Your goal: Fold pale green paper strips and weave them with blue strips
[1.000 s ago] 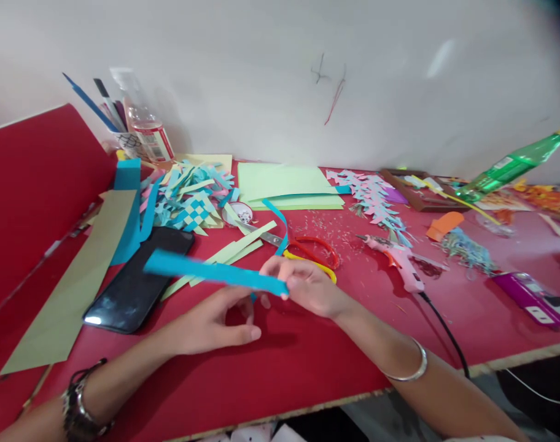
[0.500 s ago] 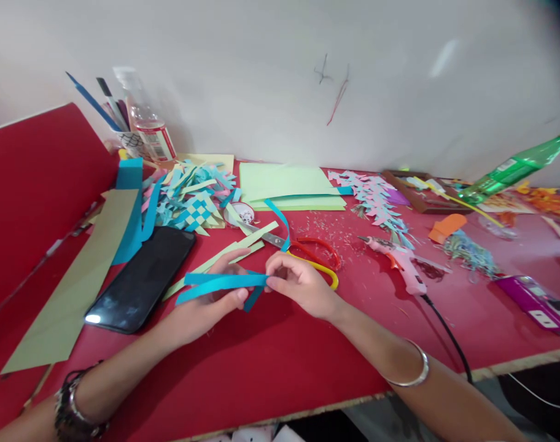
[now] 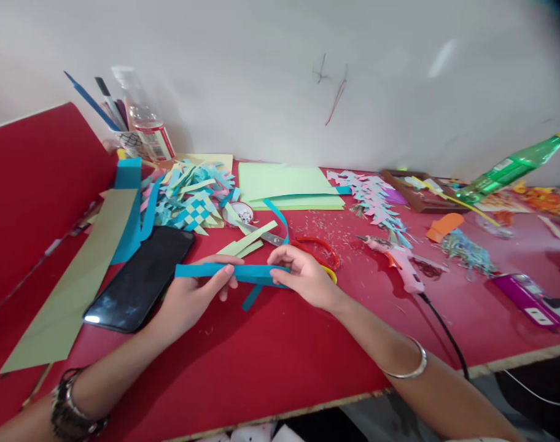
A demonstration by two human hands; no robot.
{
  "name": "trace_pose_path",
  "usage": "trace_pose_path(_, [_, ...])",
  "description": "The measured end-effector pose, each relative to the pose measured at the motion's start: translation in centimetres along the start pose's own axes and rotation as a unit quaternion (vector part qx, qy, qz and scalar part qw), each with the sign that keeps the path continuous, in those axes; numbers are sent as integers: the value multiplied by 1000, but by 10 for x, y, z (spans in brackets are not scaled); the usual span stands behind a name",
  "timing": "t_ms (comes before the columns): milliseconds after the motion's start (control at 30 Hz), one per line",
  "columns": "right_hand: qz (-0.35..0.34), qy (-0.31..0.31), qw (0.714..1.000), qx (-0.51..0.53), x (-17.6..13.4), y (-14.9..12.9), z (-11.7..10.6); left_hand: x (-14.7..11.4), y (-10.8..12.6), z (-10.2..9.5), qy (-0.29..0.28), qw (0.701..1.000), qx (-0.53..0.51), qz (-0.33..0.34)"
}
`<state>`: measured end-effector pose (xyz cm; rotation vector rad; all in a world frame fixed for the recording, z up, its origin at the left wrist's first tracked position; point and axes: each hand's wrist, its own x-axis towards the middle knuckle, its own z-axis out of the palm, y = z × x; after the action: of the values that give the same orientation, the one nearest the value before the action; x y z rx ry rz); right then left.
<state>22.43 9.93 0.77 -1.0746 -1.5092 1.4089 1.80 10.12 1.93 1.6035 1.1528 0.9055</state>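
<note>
Between my hands a blue paper strip (image 3: 252, 272) is stretched level above the red table (image 3: 271, 362). My left hand (image 3: 197, 294) pinches it near the middle, thumb on top and fingers behind. The strip's free end juts out leftward past that hand. At the right end, my right hand (image 3: 307, 276) grips it between thumb and fingertips. Another blue strip (image 3: 252, 298) slants down beneath the held one; whether the two are joined I cannot tell. Scissors (image 3: 307, 245) with red and yellow handles lie just behind my right hand, partly covered by it.
A black phone (image 3: 139, 279) lies left of my left hand, near a long olive paper sheet (image 3: 72, 282). Behind are a heap of cut paper strips (image 3: 192, 190) and green sheets (image 3: 284, 178). To the right lies a pink glue gun (image 3: 397, 261) with its cord, and a green bottle (image 3: 514, 169).
The blue strip's two loose left ends, apart before, now lie together as one flat band. My left thumb has moved left and up onto it. My right hand has shifted slightly right.
</note>
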Motion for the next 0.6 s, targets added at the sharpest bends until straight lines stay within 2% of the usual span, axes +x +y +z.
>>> trace_pose_path(100, [-2, 20, 1000, -2, 1, 1, -2, 1, 0, -1, 42, 999, 10, -1])
trace_pose_path(200, [-26, 30, 997, -63, 0, -1, -2, 2, -1, 0, 66, 998, 12, -4])
trace_pose_path(367, [-132, 1, 971, -201, -5, -9, 4, 1, -4, 2, 23, 998, -35, -38])
trace_pose_path(433, [-134, -7, 968, -212, -7, -12, 7, 1, -4, 3, 8, 998, -41, -41])
trace_pose_path(600, [-132, 18, 961, -244, -12, -17, 13, -1, -2, 3, 4, 1000, -11, -3])
